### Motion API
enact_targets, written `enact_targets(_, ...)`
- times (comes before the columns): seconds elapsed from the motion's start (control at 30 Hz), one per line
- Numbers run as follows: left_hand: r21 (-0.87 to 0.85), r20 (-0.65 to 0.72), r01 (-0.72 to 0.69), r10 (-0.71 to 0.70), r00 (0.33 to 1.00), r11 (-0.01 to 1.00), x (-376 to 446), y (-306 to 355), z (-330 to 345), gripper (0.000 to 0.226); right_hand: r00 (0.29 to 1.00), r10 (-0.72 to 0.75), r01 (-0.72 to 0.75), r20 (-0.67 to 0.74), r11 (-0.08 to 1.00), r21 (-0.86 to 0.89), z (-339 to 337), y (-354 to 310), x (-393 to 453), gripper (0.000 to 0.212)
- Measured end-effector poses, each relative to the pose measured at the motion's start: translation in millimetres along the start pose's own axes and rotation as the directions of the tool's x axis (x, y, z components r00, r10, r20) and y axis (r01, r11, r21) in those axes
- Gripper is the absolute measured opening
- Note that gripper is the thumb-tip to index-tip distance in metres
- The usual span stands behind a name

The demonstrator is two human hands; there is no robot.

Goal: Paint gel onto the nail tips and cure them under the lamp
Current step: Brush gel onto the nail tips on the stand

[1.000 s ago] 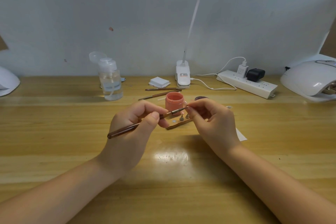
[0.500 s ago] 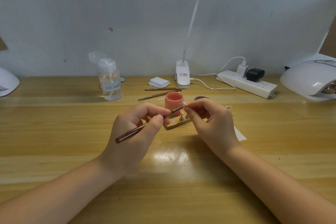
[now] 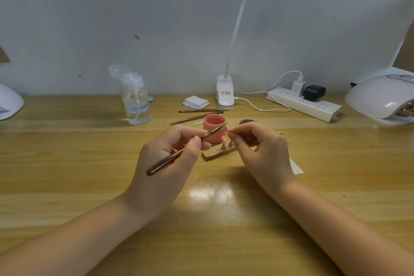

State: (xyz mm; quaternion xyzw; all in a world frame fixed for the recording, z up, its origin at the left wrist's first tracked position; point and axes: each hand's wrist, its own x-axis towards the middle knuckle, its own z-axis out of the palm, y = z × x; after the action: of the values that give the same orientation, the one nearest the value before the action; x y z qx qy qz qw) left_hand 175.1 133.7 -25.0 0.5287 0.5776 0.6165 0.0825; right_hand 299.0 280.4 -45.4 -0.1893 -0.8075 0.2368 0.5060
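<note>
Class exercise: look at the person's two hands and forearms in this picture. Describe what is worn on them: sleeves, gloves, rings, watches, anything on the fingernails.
The left hand and right hand are bare, without gloves. Both forearms show no sleeves up to the picture's edge. No ring, watch or bracelet is visible. The visible fingernails look short and plain.

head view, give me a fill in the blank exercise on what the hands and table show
1. The left hand holds a ____ with a dark brown handle.
2. The open gel pot behind the hands is ____ in colour.
3. The right hand pinches something small between its ____ and forefinger.
4. The white curing lamp sits at the far ____ of the table.

Missing words: brush; pink; thumb; right
</note>
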Motion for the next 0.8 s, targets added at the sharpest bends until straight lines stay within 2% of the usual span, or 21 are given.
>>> enact_targets(0.1, 0.018, 0.042, 0.01, -0.011, 0.999, 1.0, -1.2, -0.1, -1.1, 0.015, 1.0, -0.01, 0.01, -0.005, 1.0, -0.008, 0.2, -0.4, 0.3, 0.008)
enact_targets(0.27, 0.006, -0.006, 0.012, -0.012, 1.0, 1.0, -0.4, -0.7, -0.7, 0.017, 1.0, -0.026, 0.026, -0.005, 0.999, -0.025, -0.1, 0.7, 0.2, 0.008)
enact_targets(0.47, -0.031, 0.0, 0.018, -0.018, 1.0, 0.999, -0.8, -2.0, -1.1, 0.024, 1.0, -0.027, 0.027, -0.003, 0.999, -0.023, -0.2, 0.5, 0.2, 0.009)
enact_targets(0.57, -0.024, -0.023, 0.009, -0.01, 1.0, 1.0, 0.9, -3.3, 0.1, 0.018, 1.0, -0.023, 0.023, 0.003, 1.0, -0.016, 0.1, 1.0, 0.0, 0.009)
enact_targets(0.7, -0.031, 0.02, 0.018, -0.017, 1.0, 0.999, 0.3, -1.1, -1.2, 0.023, 1.0, -0.021, 0.02, -0.014, 1.0, -0.019, 0.4, 1.2, -0.5, 0.009)
enact_targets(0.8, -0.07, -0.033, 0.023, -0.026, 0.999, 0.997, 14.0, 4.9, -1.7, 0.014, 0.999, 0.032, -0.032, -0.026, 0.999, -0.003, 1.0, 1.7, 0.0, 0.008)
